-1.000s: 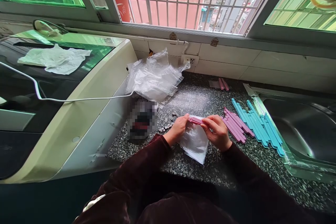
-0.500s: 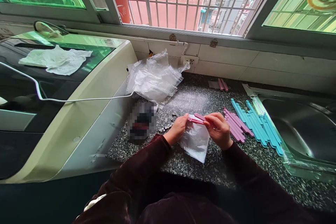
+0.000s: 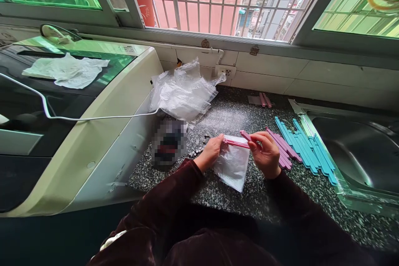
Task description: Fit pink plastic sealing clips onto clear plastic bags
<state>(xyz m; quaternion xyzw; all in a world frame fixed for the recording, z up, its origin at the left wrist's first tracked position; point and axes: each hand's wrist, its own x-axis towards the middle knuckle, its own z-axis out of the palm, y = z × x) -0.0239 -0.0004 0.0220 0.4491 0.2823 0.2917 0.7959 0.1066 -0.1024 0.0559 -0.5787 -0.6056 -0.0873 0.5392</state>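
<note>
Pink clip (image 3: 236, 143), we note, spans the bag (image 3: 232, 171) left to right near its top, its left end pinched by the left hand's (image 3: 212, 153) fingers, while the right hand's (image 3: 266, 153), nearer its right end, grip a strip (image 3: 245, 135) slanting just above.

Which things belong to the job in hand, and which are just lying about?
Job in hand:
clear bag, at left hand
pink strip, in right hand
likely pink pile, blue pile, heaped bags

Lying about, apparently:
crumpled white sheet
white cable
</note>
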